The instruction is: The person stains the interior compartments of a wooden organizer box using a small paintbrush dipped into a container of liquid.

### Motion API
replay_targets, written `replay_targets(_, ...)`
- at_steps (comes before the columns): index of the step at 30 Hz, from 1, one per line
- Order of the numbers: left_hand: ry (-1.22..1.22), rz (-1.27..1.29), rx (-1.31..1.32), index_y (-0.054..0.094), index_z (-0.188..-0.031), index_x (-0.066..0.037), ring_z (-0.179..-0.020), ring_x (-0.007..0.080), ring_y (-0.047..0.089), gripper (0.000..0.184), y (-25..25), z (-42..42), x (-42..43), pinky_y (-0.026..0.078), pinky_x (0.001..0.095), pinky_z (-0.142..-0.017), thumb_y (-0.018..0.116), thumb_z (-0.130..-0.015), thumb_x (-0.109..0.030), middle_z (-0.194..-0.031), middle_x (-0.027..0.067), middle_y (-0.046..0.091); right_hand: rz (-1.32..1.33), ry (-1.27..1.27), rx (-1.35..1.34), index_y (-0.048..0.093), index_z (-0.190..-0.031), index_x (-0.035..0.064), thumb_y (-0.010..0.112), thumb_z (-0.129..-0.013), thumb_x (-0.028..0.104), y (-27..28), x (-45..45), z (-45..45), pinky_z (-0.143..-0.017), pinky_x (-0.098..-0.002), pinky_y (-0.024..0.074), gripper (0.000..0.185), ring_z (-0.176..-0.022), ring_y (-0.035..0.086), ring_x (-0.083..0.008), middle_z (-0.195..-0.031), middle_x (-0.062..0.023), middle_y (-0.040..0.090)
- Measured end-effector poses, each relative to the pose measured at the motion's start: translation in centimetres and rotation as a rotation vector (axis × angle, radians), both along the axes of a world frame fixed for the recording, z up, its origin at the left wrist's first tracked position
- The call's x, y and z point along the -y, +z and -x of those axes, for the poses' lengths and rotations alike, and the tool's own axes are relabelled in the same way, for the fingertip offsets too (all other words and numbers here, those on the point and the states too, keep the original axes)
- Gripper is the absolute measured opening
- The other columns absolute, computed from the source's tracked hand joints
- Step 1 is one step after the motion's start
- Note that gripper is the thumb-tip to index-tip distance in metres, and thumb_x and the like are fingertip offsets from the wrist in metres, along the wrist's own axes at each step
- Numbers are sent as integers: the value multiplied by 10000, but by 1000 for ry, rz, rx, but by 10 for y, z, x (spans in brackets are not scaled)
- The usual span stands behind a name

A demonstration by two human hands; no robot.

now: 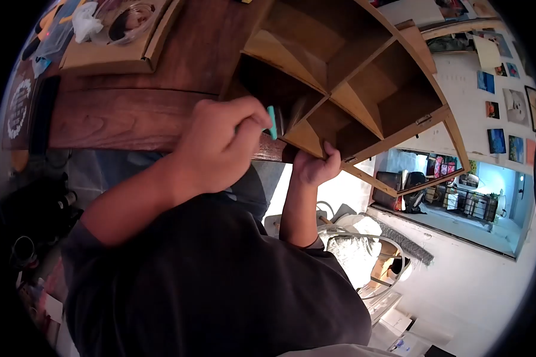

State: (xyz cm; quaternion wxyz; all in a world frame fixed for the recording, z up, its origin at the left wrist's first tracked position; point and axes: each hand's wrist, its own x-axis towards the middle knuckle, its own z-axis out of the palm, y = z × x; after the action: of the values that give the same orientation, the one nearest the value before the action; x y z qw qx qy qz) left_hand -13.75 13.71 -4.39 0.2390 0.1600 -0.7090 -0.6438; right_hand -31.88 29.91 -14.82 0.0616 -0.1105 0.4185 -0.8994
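Nearest to me is the dark shirt (220,273) of the person whose view I share, bare forearms reaching out past it. The left hand (217,134) is curled in a firm pinch around a slim mint-green strip (272,122), held right at the mouth of a shadowed compartment. I can't make out from here whether that strip is a tool's handle or a loose piece; the fist and the shadow hide the rest. The right hand (315,169) grips the near edge of the wooden compartment cabinet (354,106), thumb over the rim, other fingers mostly out of my sight.

The cabinet sits tilted in my view at the end of the wooden table (119,113). I judge the step in hand to be close work at that compartment, one hand steadying, the other working. To my mind, the next move calls for a steady brace and a light wrist, clear of the dividers.

Farther along the table is a cardboard box (113,59), and beyond the cabinet, small pictures (496,141) dot the white wall.
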Motion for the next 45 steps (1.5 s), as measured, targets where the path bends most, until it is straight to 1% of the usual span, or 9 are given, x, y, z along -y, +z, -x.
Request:
replay_targets(6, 87, -301, 27, 695, -1095, 15, -657, 86, 608, 252, 9, -6, 0, 480, 231, -581, 468, -1062, -89, -766, 70, 657, -6, -10, -25, 502, -1380, -60, 486, -833, 81, -2, -2, 1, -1135, -465, 425, 566, -1278, 569, -323, -1358, -174, 594)
replay_targets(10, 7, -119, 32, 692, -1113, 26, -667, 87, 601, 255, -3, 9, -2, 489, 233, -601, 480, -1076, -111, -803, 68, 670, 4, 25, -3, 492, -1397, -55, 482, -836, 80, -1, -1, 1, -1140, -466, 423, 577, -1297, 557, -320, -1385, -173, 578)
replay_targets(18, 100, -400, 36, 695, -1008, 26, -574, 90, 610, 220, 34, -50, 14, 469, 223, -498, 525, -1041, -110, -755, 100, 687, 19, -37, -26, 473, -1425, -33, 466, -833, 46, 1, 1, -2, -1146, -474, 421, 598, -1305, 549, -327, -1388, -165, 566)
replay_targets(21, 201, -370, -2, 692, -1038, 32, -595, 94, 632, 180, 38, -60, 14, 490, 213, -503, 562, -1023, -92, -775, 113, 701, 19, -61, -46, 467, -1427, -31, 459, -824, 16, 4, 4, -4, -1140, -473, 431, 606, -1304, 548, -330, -1393, -161, 557)
replay_targets(26, 50, -234, -63, 692, -1089, 21, -656, 101, 669, 146, 14, -55, 5, 535, 224, -572, 673, -963, -51, -854, 108, 731, 13, -106, -75, 458, -1438, -21, 452, -805, -21, 9, 7, -10, -1138, -470, 441, 633, -1302, 551, -327, -1407, -167, 541)
replay_targets(32, -9, 454, -37, 716, -1039, 3, -755, 210, 715, 121, 2, -34, 2, 548, 317, -701, 695, -930, -46, -858, 108, 722, 41, -80, -27, 433, -1464, -7, 448, -782, -42, 1, 5, -5, -1150, -480, 435, 683, -1327, 536, -343, -1421, -165, 530)
replay_targets(37, 176, 228, -25, 693, -1099, 30, -649, 80, 660, 154, 2, -61, 17, 511, 224, -590, 607, -1012, -63, -858, 91, 740, -23, -129, -84, 428, -1478, 3, 440, -779, -38, 10, 8, -9, -1155, -478, 431, 700, -1338, 529, -342, -1443, -163, 519)
replay_targets(42, -3, -39, -77, 675, -1160, 44, -773, 124, 736, 212, -1, -42, -10, 577, 243, -661, 697, -975, -58, -915, 123, 765, -2, -103, -80, 426, -1484, 14, 440, -780, -43, 14, 10, -11, -1155, -479, 430, 707, -1336, 532, -338, -1439, -163, 519)
replay_targets(45, 10, 261, -51, 675, -1166, 53, -788, 132, 746, 257, -5, -48, 1, 585, 238, -678, 740, -945, -61, -904, 123, 770, 14, -99, -90, 430, -1476, 7, 443, -785, -41, 15, 11, -10, -1146, -476, 437, 693, -1320, 541, -335, -1428, -163, 526)
